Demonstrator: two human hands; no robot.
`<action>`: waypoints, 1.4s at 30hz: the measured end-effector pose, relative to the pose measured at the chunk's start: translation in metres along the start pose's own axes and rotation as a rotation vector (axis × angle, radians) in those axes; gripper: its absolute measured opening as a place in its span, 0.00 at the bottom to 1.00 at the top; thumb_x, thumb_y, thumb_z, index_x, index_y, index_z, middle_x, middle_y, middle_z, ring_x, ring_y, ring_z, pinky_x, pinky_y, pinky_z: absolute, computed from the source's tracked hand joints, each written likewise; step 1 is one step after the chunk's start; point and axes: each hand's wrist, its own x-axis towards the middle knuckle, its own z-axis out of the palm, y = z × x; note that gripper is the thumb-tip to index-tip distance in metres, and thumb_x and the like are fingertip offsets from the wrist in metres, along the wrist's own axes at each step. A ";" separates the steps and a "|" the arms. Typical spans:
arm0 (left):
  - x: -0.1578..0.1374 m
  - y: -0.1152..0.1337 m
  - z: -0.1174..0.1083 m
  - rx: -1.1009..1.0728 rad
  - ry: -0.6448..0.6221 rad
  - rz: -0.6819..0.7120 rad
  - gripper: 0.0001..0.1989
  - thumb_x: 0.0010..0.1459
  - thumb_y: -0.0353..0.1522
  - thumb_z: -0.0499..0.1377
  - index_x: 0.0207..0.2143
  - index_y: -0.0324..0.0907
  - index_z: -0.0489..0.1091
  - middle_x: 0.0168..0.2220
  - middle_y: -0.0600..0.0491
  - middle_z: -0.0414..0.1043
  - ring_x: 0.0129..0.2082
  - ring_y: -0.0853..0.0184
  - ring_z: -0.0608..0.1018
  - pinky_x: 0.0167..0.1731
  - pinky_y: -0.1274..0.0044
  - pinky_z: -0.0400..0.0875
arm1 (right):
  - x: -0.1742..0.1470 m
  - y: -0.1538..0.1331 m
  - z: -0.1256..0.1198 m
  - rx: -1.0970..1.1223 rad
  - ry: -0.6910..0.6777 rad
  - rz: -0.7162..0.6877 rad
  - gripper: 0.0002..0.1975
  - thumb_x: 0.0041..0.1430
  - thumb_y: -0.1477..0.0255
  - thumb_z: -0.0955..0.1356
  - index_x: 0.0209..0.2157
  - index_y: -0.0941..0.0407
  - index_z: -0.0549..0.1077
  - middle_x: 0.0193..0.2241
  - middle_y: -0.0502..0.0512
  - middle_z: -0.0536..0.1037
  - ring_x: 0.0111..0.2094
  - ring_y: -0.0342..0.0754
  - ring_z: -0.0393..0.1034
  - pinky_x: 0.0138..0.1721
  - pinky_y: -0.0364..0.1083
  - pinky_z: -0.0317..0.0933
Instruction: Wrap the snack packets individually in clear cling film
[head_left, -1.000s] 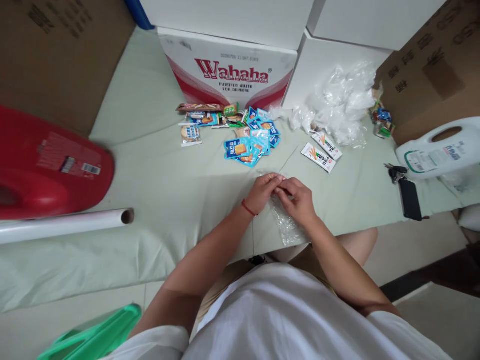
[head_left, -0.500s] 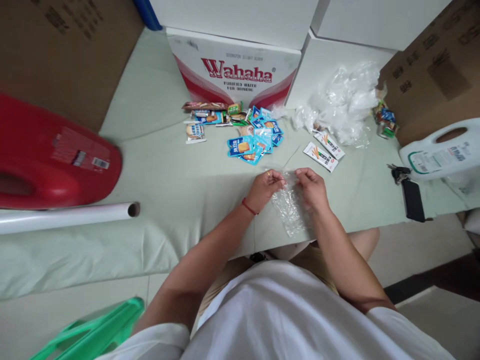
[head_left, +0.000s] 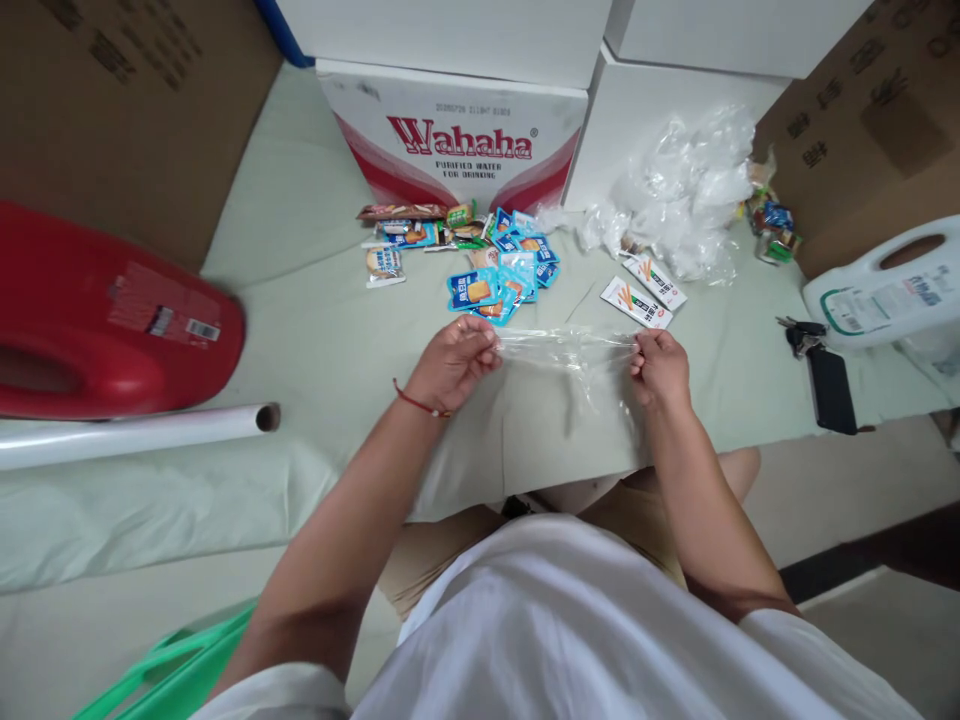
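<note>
A: What do the hands do?

B: The left hand and the right hand each pinch one end of a clear plastic bag. The fingers are closed on its top edge, and the bag is stretched flat between them, close to the front edge of the table.

A: Was it so one second ago?

B: No. Then the two hands were touching in the middle and the bag was crumpled under them. Half a second ago they were a little apart. Now they are well apart.

A: What lies around?

B: Blue snack packets lie behind the bag, and two white packets lie near the right hand. The keys are at the right edge.
</note>
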 end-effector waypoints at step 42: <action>-0.070 -0.080 0.090 0.036 0.234 -0.234 0.06 0.59 0.33 0.63 0.29 0.41 0.74 0.30 0.54 0.78 0.30 0.70 0.78 0.32 0.79 0.70 | -0.111 0.016 0.001 -0.274 -0.318 -0.085 0.16 0.59 0.55 0.74 0.31 0.53 0.74 0.26 0.47 0.72 0.28 0.45 0.63 0.33 0.45 0.60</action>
